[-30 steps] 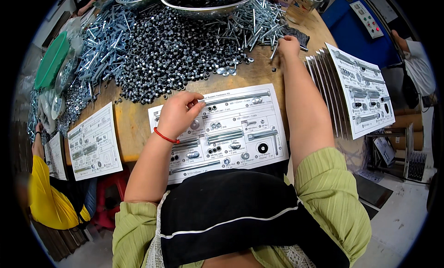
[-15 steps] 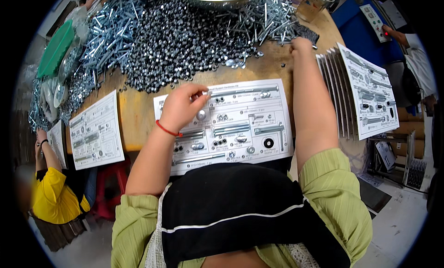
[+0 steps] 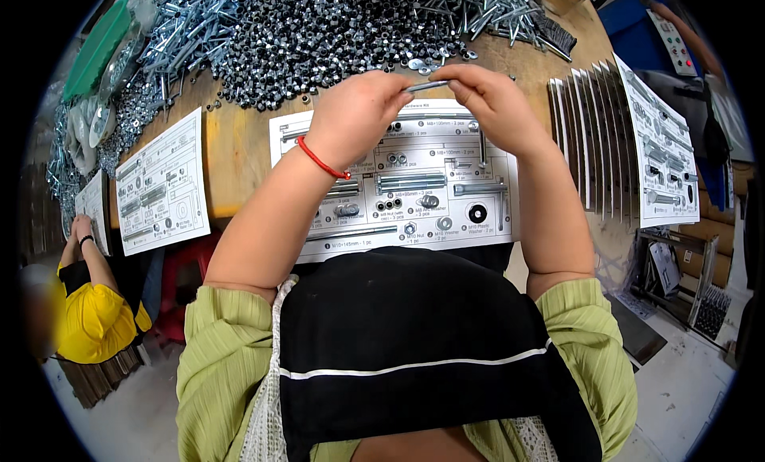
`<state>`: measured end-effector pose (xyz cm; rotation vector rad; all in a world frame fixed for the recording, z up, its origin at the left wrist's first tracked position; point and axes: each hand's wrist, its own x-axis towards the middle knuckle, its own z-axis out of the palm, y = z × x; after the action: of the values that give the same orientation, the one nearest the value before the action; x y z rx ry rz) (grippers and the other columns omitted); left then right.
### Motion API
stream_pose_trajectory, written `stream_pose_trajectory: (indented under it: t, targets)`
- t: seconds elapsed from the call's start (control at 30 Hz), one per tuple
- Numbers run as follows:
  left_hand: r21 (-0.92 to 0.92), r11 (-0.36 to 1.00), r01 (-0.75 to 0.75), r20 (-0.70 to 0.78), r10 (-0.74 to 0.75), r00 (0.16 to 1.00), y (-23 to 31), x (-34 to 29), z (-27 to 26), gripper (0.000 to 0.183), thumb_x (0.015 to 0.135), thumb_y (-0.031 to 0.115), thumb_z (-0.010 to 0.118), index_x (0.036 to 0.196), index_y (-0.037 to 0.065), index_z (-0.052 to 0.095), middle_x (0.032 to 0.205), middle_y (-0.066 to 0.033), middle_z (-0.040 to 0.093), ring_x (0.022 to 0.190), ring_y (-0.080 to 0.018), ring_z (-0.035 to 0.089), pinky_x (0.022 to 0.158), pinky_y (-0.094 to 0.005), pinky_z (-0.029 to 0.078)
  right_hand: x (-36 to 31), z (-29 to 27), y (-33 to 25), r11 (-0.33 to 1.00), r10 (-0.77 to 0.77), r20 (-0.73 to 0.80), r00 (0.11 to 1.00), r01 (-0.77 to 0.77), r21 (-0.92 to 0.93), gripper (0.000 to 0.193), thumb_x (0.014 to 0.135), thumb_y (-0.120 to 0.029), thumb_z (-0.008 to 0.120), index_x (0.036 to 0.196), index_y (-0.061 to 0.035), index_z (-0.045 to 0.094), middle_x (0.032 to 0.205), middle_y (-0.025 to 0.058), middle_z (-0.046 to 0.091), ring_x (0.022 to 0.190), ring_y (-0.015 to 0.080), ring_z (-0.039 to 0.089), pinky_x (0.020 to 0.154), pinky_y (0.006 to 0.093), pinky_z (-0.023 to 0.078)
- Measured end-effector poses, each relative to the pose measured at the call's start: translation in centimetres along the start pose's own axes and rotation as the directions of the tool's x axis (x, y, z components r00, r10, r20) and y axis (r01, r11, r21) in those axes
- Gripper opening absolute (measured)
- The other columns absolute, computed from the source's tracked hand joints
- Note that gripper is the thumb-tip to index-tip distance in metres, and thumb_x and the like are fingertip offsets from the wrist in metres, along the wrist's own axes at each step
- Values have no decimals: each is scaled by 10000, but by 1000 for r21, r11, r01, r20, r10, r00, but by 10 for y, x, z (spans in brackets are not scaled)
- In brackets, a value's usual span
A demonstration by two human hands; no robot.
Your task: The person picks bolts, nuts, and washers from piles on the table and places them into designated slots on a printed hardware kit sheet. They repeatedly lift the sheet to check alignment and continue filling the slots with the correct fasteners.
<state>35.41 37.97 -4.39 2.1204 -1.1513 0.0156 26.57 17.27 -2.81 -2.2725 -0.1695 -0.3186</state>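
My left hand (image 3: 360, 115), with a red string bracelet, pinches one end of a thin silver bolt (image 3: 430, 86). My right hand (image 3: 492, 107) grips the other end, so the bolt lies nearly level between them. A second slim metal piece (image 3: 482, 147) points down below my right hand; whether it is held or lies on the card I cannot tell. Under both hands is a white hardware card (image 3: 351, 247) showing bolts, nuts and washers, some perhaps only printed. My fingers hide part of its upper edge.
A large heap of nuts (image 3: 295, 44) lies beyond my hands, flanked by loose bolts (image 3: 195, 32) and more bolts (image 3: 498, 12). Upright cards (image 3: 665, 155) stand in a row at right. Another card (image 3: 163, 179) lies left, near a green tray (image 3: 97, 48) and a co-worker in yellow (image 3: 100, 319).
My right hand has come back from the bolts at the far right and joined my left hand above the card. A bolt is now held between them.
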Motion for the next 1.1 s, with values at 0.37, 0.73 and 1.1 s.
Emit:
stream_pose_trajectory:
  t: [0.37,0.73,1.1]
  targets:
    - [318,947,37,184,-100,978,2,-37,37,111,801,190,672,788,109,746,842,-50,670,866,-266,648,742,-399,552,-51,8,21,785,69,257,964,106,-610,354,839,-74,636,1186,-145,615,931,93,676,876,301,655,727,409,526]
    - [348,934,79,284,-185,941,-2,-34,38,125,826,152,643,850,127,763,887,-42,692,860,-259,656,745,-391,536,-83,17,44,858,147,124,981,-65,-510,148,808,-82,673,956,-77,681,931,76,651,915,298,618,788,399,511]
    - [355,932,79,289,-190,938,1,-31,42,116,827,157,653,865,135,760,896,-39,690,862,-259,657,738,-383,535,-77,21,47,816,60,119,991,21,-578,116,810,-102,642,900,-146,700,899,13,626,910,235,608,740,369,522]
